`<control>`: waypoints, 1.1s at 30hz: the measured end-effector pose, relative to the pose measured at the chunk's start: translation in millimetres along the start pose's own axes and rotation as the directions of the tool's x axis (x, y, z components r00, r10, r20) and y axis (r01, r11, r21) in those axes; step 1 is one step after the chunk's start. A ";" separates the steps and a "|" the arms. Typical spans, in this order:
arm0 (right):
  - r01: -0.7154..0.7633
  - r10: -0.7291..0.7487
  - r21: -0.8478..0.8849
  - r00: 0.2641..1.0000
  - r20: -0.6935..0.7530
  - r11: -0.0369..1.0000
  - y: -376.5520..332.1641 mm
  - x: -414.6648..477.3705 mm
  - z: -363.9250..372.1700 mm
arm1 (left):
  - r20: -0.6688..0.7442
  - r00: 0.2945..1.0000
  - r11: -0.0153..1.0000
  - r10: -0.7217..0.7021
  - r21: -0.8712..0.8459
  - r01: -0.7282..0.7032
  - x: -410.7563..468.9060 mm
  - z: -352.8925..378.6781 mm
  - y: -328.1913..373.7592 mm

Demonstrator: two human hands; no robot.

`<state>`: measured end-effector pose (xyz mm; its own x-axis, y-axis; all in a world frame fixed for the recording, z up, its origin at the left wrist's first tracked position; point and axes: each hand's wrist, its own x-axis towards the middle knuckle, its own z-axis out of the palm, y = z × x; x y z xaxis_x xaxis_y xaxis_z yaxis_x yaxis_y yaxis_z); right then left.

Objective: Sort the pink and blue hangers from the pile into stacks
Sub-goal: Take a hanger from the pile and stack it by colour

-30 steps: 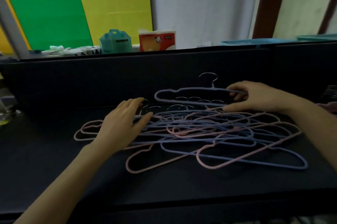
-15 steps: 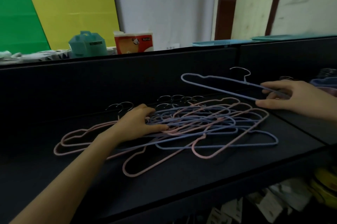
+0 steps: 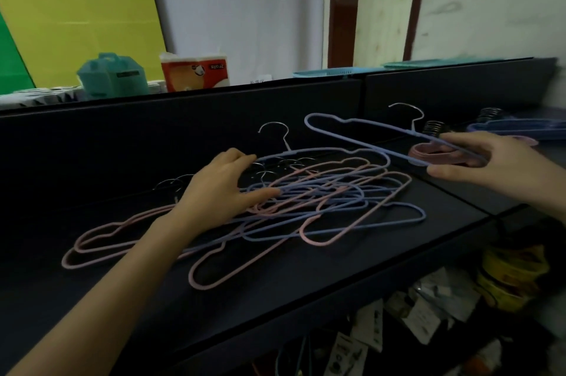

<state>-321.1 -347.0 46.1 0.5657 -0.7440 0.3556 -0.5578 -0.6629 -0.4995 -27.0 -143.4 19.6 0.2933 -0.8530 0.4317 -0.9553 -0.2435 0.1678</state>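
Note:
A tangled pile of pink and blue hangers [image 3: 306, 201] lies on the black table [image 3: 306, 277]. My left hand [image 3: 223, 189] rests flat on the pile's left part, fingers spread. My right hand [image 3: 484, 161] pinches one blue hanger [image 3: 361, 133] by its right end and holds it in the air above the table's right side. Under that hand lies a stack of pink hangers [image 3: 435, 153]. Behind it at the far right sits a stack of blue hangers [image 3: 517, 129] with metal hooks.
A black back wall [image 3: 183, 130] rises behind the table. Beyond it stand a teal box [image 3: 111, 77] and an orange tissue pack [image 3: 196, 71]. Below the table's front edge at the right, yellow tins [image 3: 508, 277] and papers fill a lower shelf.
My right hand has lifted the blue hanger off the pile and carried it right, over the pink stack. The view has swung right. My left hand stays on the pile.

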 end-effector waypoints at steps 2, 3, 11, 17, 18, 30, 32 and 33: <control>0.017 -0.017 -0.020 0.999 -0.040 1.000 7.7 -5.1 -8.7 | -0.007 1.000 1.000 0.026 -0.005 -0.026 5.6 0.7 12.6; 0.025 -0.027 -0.026 0.998 -0.055 0.999 12.5 -7.7 -13.6 | -0.009 0.999 0.999 0.040 -0.003 -0.040 9.5 2.1 19.5; 0.003 -0.012 -0.068 0.991 -0.132 0.998 72.7 -27.9 -60.6 | 0.025 0.989 0.989 0.146 -0.029 -0.145 53.2 27.7 99.8; -0.024 0.005 -0.150 0.992 -0.128 0.988 146.3 -27.7 -109.5 | 0.043 0.981 0.981 0.192 -0.052 -0.189 95.5 62.9 183.0; -0.014 -0.006 -0.151 0.992 -0.128 0.988 160.8 -26.5 -117.7 | 0.040 0.980 0.980 0.196 -0.049 -0.194 102.7 69.5 197.7; -0.049 0.035 -0.104 0.990 -0.134 0.993 307.3 7.9 -184.4 | 0.018 0.973 0.970 0.231 -0.088 -0.228 182.9 146.2 326.9; -0.048 0.035 -0.105 0.991 -0.126 0.993 322.1 16.5 -189.5 | 0.020 0.975 0.970 0.222 -0.110 -0.219 197.1 154.8 342.9; -0.047 0.034 -0.106 0.991 -0.127 0.993 329.0 21.0 -192.0 | 0.020 0.975 0.969 0.221 -0.119 -0.217 204.9 159.9 350.3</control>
<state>-609.3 -596.9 40.9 0.4649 -0.7706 0.4360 -0.6451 -0.6321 -0.4293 -307.7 -477.3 25.1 0.0739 -0.8949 0.4400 -0.9848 0.0041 0.1738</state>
